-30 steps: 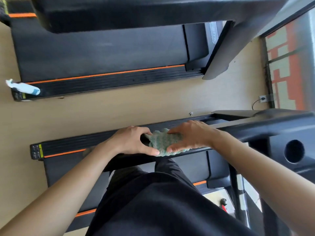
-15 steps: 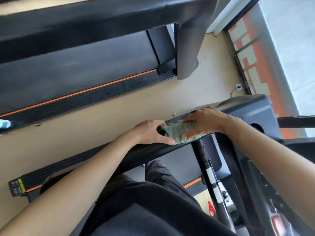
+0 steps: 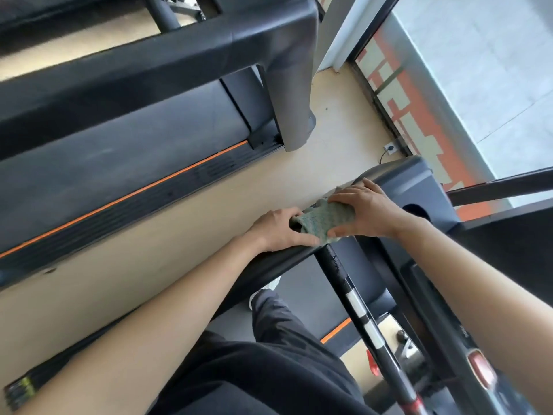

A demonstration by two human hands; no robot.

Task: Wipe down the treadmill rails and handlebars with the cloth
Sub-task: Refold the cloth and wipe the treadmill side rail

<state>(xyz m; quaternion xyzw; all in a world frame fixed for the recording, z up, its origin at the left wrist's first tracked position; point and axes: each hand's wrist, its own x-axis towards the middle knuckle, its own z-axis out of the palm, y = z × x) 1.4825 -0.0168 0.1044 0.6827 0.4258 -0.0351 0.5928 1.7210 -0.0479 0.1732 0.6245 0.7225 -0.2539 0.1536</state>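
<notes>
now, right grip point(image 3: 368, 214) snug around nubbly green cloth point(image 3: 323, 220), left grip point(image 3: 278, 229) around smooth black handrail point(image 3: 284, 260)

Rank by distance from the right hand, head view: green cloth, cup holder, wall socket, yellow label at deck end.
1. The green cloth: under the right hand, on the handrail.
2. The cup holder: beside the wrist, in the console.
3. The wall socket: low down, ahead.
4. The yellow label: far bottom left, behind the person.
</notes>
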